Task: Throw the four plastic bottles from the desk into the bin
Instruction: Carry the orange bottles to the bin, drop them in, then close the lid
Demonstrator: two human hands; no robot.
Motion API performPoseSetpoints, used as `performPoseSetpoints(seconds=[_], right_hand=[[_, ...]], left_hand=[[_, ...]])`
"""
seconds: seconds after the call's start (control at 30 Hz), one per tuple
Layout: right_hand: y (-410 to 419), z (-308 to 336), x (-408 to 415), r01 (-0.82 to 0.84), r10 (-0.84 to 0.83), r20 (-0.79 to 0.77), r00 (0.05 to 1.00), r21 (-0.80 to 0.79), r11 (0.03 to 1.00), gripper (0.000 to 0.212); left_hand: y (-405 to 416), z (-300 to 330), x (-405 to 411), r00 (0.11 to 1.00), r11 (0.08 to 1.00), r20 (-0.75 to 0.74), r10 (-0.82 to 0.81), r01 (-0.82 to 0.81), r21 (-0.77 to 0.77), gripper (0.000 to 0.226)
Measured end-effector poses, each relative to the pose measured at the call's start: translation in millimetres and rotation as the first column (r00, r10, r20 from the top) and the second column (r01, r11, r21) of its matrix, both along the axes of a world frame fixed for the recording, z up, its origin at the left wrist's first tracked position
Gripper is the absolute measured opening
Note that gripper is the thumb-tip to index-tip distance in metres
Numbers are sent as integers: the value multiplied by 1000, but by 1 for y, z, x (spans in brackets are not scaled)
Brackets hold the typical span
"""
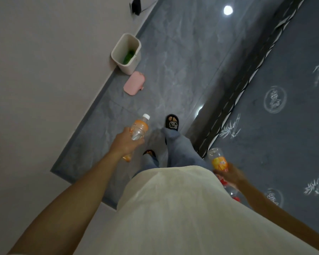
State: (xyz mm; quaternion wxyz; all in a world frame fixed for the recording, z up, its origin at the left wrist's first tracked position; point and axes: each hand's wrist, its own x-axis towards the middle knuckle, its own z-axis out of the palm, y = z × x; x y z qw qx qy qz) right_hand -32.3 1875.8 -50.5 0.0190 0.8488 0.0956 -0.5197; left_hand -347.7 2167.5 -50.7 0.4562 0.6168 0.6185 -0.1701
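Note:
My left hand (124, 143) is closed around a clear bottle with an orange label and a white cap (140, 126), cap pointing forward. An orange bit of a second bottle (126, 158) shows under that hand. My right hand (231, 174), blurred, grips a bottle with a yellow-orange label (219, 161). A clear bottle with red parts (231, 190) shows beneath it. The white bin (118, 50) stands open on the floor against the wall, ahead and left of both hands. Something green (129, 56) lies inside it.
A pink lid (134, 83) lies on the grey tiled floor just in front of the bin. The wall (44, 70) runs along the left. A dark mat with bamboo print (284, 126) fills the right. My feet in black slippers (172, 123) stand between them. A black plug (136, 5) hangs on the wall.

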Motion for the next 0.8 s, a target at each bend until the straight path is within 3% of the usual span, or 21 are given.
performPoseSetpoints(seconds=[0.27,0.47,0.63,0.8], right_hand=[[104,-1,95,-26,26,-34,999,21,999,49],[227,-5,149,-214,216,-20,976,85,973,61],[345,-11,170,-350,352,19,936,167,922,71],[450,-14,181,-454,459,28,888,215,865,77]], left_hand=[[55,-4,62,997,1000,-71,10,-10,0,70],[60,0,61,982,988,-121,146,-152,-42,73],[70,-15,60,946,967,-273,174,-216,-133,73],[101,-25,66,940,945,-271,206,-263,-194,61]])
